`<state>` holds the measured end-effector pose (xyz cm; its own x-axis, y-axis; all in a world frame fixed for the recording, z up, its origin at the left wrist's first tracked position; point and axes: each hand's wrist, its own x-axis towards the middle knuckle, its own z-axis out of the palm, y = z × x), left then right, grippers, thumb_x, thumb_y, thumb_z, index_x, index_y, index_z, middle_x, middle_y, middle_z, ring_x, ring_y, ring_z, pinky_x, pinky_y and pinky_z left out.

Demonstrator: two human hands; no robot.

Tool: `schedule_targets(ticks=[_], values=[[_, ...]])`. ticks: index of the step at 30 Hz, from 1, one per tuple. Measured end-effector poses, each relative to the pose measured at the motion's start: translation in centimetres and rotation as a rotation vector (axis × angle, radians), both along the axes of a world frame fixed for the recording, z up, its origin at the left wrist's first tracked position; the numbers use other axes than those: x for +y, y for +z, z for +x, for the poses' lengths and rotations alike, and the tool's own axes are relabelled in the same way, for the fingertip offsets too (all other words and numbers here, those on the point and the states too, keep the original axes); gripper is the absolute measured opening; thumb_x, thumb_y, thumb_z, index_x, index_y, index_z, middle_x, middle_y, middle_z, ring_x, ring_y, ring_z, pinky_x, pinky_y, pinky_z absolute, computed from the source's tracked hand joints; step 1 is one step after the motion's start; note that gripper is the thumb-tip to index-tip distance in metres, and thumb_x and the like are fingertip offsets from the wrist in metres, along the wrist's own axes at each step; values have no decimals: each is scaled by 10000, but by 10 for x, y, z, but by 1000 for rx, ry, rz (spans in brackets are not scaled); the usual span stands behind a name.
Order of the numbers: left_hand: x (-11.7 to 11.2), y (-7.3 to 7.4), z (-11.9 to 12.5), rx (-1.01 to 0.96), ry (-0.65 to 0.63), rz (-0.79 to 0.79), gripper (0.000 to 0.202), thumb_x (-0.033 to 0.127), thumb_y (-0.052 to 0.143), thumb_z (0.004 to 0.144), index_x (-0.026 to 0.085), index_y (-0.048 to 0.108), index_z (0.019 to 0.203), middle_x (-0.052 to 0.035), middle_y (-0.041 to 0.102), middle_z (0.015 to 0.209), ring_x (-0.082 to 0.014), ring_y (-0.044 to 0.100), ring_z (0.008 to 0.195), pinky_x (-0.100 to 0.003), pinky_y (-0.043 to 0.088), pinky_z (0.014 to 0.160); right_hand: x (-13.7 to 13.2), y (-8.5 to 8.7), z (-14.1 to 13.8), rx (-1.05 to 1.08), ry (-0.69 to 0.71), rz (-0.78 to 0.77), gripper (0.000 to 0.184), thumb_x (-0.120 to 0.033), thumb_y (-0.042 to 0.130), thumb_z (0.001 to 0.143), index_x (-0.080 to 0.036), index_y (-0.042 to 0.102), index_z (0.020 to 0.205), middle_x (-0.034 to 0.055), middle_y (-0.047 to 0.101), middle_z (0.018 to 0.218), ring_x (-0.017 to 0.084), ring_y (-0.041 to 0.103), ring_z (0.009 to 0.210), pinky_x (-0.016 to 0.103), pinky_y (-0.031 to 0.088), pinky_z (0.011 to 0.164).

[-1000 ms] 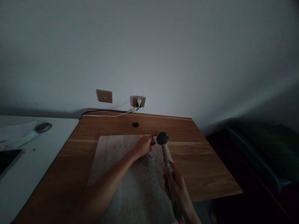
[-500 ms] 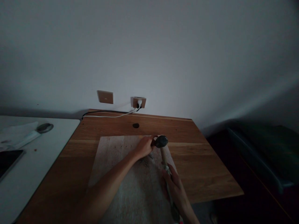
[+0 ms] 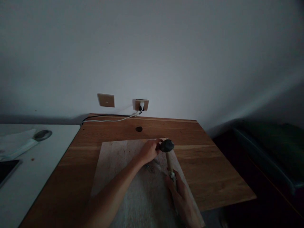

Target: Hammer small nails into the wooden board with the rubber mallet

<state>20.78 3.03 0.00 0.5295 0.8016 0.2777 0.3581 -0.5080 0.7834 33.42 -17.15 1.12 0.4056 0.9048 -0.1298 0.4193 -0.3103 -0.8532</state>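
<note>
Right hand (image 3: 181,199) wrapped round black-headed, wooden-handled hammer (image 3: 169,161), partway along handle, probably for control; hammer's head at far right of pale rectangular wooden board (image 3: 137,202). Left hand (image 3: 149,151) beside head, fingers curled, perhaps steadying something; can't tell what.

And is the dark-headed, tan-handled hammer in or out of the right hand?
In: the right hand holds the hammer, closed around its tan handle.
</note>
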Motion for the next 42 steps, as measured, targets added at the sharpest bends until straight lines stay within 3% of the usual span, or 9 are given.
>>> schedule_targets(ticks=[3, 7, 12, 15, 18, 22, 27, 34, 42], values=[[-1, 3, 0, -6, -4, -4, 548, -20, 657, 746, 203, 703, 1244, -57, 802, 951, -224, 756, 894, -297, 561, 841, 4, 3, -3, 63, 12, -49, 725, -724, 562, 879, -197, 604, 1375, 9, 697, 678, 218, 657, 540, 293, 497, 496], [0, 5, 0, -26, -16, -41, 496, -11, 674, 751, 185, 706, 1206, -47, 797, 916, -209, 753, 853, -282, 560, 807, 17, 10, 2, 104, 141, -90, 536, -664, 508, 922, -190, 599, 1156, -69, 561, 518, 158, 524, 354, 253, 383, 376], [1, 3, 2, -66, -52, -20, 411, 6, 657, 782, 180, 708, 1151, -46, 798, 932, -195, 747, 865, -282, 552, 818, 26, 15, 14, 11, 86, 13, 420, -593, 612, 860, -211, 609, 1035, 55, 726, 773, 248, 720, 739, 290, 506, 615], [2, 0, 2, -65, -59, -31, 390, 29, 656, 796, 188, 707, 1148, -37, 795, 925, -190, 741, 860, -289, 554, 829, 23, 22, 16, 22, 84, 23, 438, -601, 571, 881, -207, 599, 1069, 10, 680, 640, 233, 671, 602, 298, 490, 555], [2, -1, 1, -21, -45, -50, 427, 49, 668, 804, 191, 692, 1206, -34, 791, 929, -189, 734, 867, -297, 552, 855, 19, 35, 14, 101, 71, 96, 452, -615, 551, 927, -208, 557, 1121, -63, 583, 509, 181, 563, 438, 271, 458, 452], [2, 1, 0, 17, -37, -25, 404, 78, 687, 808, 200, 709, 1192, -45, 784, 952, -199, 721, 873, -301, 542, 863, 26, 64, 17, 279, -33, 243, 546, -641, 644, 897, -239, 494, 1235, -86, 591, 582, 134, 530, 419, 220, 432, 388], [2, 1, -2, 31, -31, -32, 397, 93, 676, 821, 212, 702, 1198, -33, 780, 933, -199, 719, 870, -310, 536, 863, 45, 91, 30, 301, -67, 161, 615, -758, 622, 842, -207, 600, 1113, -125, 428, 540, 68, 360, 333, 186, 296, 319], [2, -2, 0, -17, -46, -45, 429, 79, 695, 794, 186, 687, 1209, -48, 768, 962, -202, 714, 860, -317, 544, 870, 53, 101, 32, 47, -43, 333, 456, -690, 538, 948, -234, 553, 951, -87, 494, 557, 84, 435, 382, 192, 349, 359], [-1, 2, -1, -16, -13, -24, 440, 95, 688, 806, 193, 688, 1235, -36, 759, 927, -191, 694, 846, -309, 530, 860, 53, 92, 12, 250, 82, 151, 586, -773, 560, 871, -223, 556, 1070, -128, 440, 559, 44, 315, 308, 170, 275, 288]])
